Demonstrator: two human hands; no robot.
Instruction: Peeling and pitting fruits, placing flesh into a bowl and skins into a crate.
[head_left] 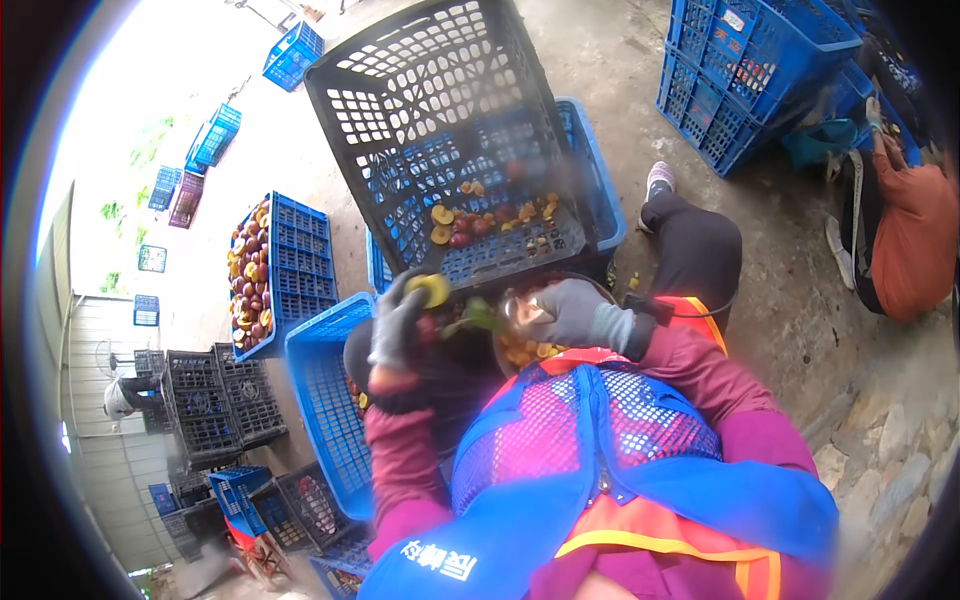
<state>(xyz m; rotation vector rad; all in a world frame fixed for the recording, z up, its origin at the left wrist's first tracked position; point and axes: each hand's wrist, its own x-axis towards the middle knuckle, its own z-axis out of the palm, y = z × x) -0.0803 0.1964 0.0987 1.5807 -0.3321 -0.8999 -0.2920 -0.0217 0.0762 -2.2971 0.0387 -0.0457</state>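
Note:
My left hand (398,325), in a grey glove, has its fingers closed on a cut plum half (430,290) with yellow-green flesh. To its right my gloved right hand (575,315) is closed; what it grips is blurred. A smeared green shape (480,316) shows between the hands. Below my right hand, a round container (498,352) holds yellow-orange fruit pieces (530,351). Ahead of both hands, a black plastic crate (350,150) tilts toward me, with whole and cut plums (470,228) gathered at its near end.
Beneath the black crate is a blue crate (597,180). At my left stand an empty-sided blue crate (325,400) and another crate (305,262) heaped with plums (250,270). Stacked blue crates (715,90) and a co-worker in an orange top (910,235) are at right.

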